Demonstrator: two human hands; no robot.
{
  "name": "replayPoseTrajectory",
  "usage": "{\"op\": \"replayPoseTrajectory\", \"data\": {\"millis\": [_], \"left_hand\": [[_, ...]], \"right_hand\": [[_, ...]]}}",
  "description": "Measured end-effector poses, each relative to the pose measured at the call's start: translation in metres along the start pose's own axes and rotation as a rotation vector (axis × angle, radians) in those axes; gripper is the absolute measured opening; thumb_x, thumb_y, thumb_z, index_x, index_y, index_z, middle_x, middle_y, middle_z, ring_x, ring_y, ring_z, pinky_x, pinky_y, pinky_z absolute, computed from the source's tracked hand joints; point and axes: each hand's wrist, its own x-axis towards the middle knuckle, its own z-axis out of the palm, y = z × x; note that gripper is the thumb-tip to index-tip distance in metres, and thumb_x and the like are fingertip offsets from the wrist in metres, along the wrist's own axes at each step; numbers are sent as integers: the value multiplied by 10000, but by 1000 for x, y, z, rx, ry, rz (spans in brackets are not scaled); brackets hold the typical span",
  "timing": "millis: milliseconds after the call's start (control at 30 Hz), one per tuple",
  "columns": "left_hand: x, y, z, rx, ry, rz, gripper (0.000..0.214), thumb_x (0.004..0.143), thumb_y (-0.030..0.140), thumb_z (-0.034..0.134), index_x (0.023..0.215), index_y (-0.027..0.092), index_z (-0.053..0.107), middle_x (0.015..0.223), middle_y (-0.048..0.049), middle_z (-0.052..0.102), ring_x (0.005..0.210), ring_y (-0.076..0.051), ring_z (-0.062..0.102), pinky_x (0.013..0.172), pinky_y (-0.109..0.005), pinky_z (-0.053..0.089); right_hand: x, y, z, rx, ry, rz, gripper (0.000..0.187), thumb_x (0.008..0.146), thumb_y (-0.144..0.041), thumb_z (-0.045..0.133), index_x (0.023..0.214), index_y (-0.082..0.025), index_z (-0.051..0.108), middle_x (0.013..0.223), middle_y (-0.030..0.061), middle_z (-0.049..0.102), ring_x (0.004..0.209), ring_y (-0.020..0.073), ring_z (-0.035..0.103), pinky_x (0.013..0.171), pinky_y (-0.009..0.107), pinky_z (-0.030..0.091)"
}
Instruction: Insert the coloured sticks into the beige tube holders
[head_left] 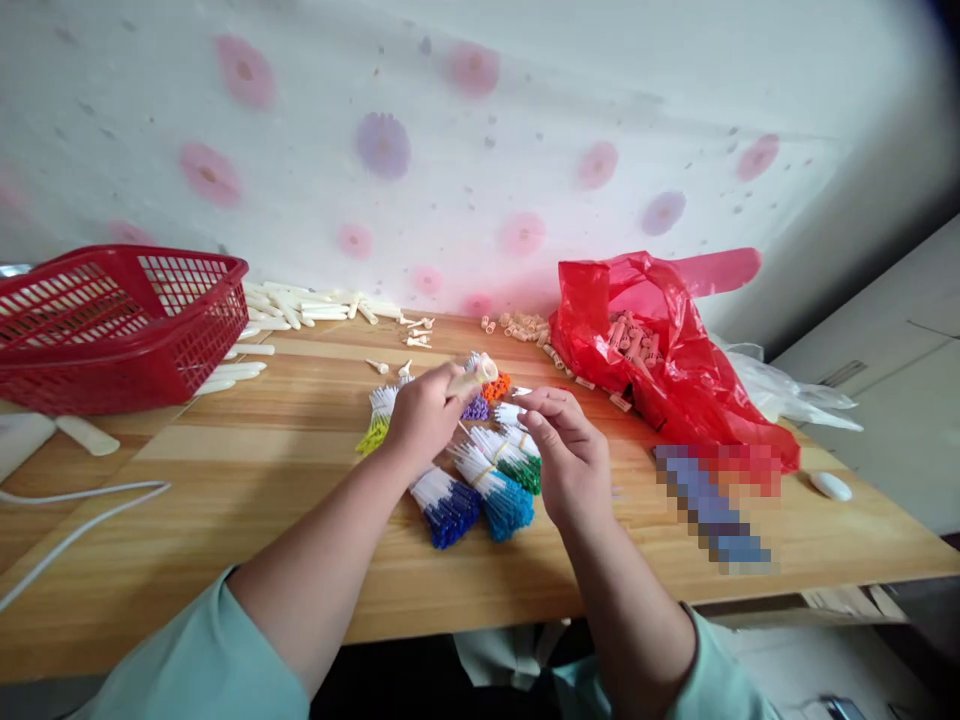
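On the wooden table (217,460) there are a red basket (161,350), a red bag (585,300) and coloured bundles (450,508); above the bundles, the right hand (576,450) has bent fingers, holding what I cannot tell, and the left hand (424,412) grips a pale tube (474,376)

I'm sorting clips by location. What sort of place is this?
Probably a work table in a home or small workshop: sorted bundles of colour-ended sticks and a red bag of small parts stand before a flowered wall covering.
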Motion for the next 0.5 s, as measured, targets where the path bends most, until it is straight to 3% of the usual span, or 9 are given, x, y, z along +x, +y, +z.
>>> {"op": "replayPoseTrajectory", "data": {"millis": [100, 133, 200, 333, 500], "left_hand": [[-1, 2, 7, -428, 1, -320, 205, 812, 379, 570, 777, 178, 571, 518, 54, 496, 453, -108, 457, 488, -222, 350], [-2, 3, 10, -485, -24, -357, 216, 817, 392, 552, 792, 178, 562, 485, 67, 466, 412, -97, 424, 458, -215, 335], [-4, 4, 16, -556, -99, -378, 216, 806, 390, 551, 785, 175, 551, 441, 79, 435, 369, -86, 383, 422, -209, 315], [-8, 0, 29, -612, -265, -349, 179, 784, 343, 564, 736, 172, 545, 416, 76, 433, 368, -84, 389, 415, -206, 328], [-12, -10, 39, -567, -344, -317, 168, 752, 328, 596, 706, 168, 573, 464, 56, 470, 427, -100, 448, 468, -222, 360]], "right_hand": [[-15, -12, 4, -319, -359, -20, 116, 841, -188, 571, 846, -196, 687, 828, 42, 632, 818, 169, 577, 776, 313, 452], [-19, -16, 7, -454, -502, -6, 111, 832, -184, 584, 838, -199, 693, 823, 44, 646, 810, 171, 581, 771, 309, 447], [-26, -24, 16, -737, -663, 24, 109, 830, -220, 597, 856, -207, 703, 853, 57, 667, 844, 194, 591, 782, 323, 439], [-32, -32, 31, -1096, -749, 2, 161, 847, -255, 556, 832, -184, 700, 849, 99, 682, 850, 255, 613, 742, 373, 444], [-28, -36, 40, -1171, -785, -16, 200, 813, -107, 490, 817, -135, 688, 826, 134, 689, 817, 263, 631, 702, 364, 456]]}}
